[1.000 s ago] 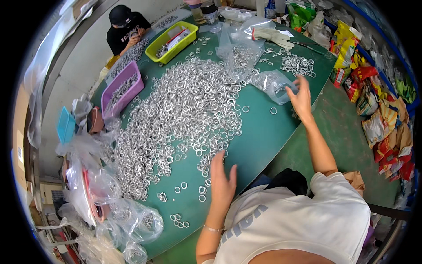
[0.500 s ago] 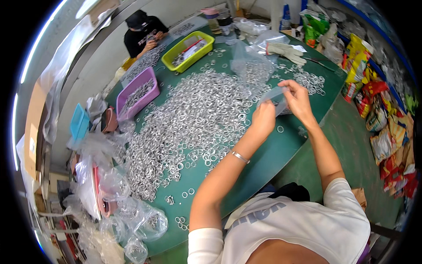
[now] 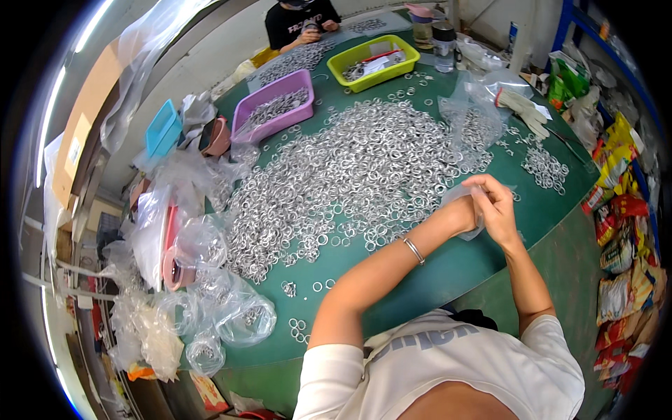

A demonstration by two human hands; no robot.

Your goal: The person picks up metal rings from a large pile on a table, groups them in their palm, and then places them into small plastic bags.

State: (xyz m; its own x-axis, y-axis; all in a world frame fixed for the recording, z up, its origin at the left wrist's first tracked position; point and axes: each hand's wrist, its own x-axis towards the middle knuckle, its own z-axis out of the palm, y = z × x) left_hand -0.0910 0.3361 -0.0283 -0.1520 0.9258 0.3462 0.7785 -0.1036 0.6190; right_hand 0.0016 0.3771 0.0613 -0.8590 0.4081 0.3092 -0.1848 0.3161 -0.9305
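Observation:
A small clear plastic bag [image 3: 478, 229] is between my hands over the right side of the green table. My right hand [image 3: 495, 206] pinches its upper edge. Film lies around my left hand [image 3: 458, 213], whose fingers are hidden behind the plastic and my right hand; whether it is inside the bag I cannot make out. A wide heap of silver metal rings [image 3: 336, 168] spreads to the left of my hands. Just beyond them lies a larger clear bag [image 3: 472, 126] with rings in it. A smaller pile of rings [image 3: 544, 170] sits to the right.
A purple basket [image 3: 241, 120] of metal parts and a yellow-green basket [image 3: 364, 86] stand behind the heap. Work gloves [image 3: 523, 110] lie at the far right. Plastic bags [image 3: 245, 315] crowd the left edge. Across the table sits another person [image 3: 301, 24]. Colourful packets [image 3: 619, 224] hang at right.
The view has turned, shifting the scene rightward. My hands have come closer together, and the bag, earlier stretched between them, now bunches around my left hand.

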